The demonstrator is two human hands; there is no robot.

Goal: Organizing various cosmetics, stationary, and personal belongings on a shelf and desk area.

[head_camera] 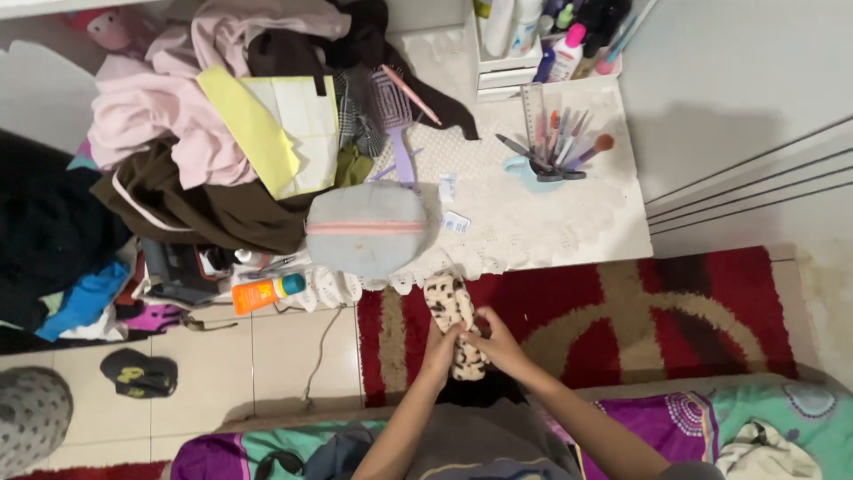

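Observation:
Both my hands hold a small fuzzy cream piece with dark brown spots (450,307), soft like a sock or pouch, above a red and tan rug (675,311). My left hand (440,345) grips its lower left side. My right hand (498,342) grips it from the right, fingers curled around the bottom part. The top of the spotted piece sticks up toward a round grey pouch with a pink zip (366,229).
A low white table with a lace cover (551,222) carries a blue cup of pens and brushes (546,151), a purple hairbrush (395,116) and piled clothes (169,116). An orange tube (265,292) and a dark cap (138,373) lie on the tiled floor.

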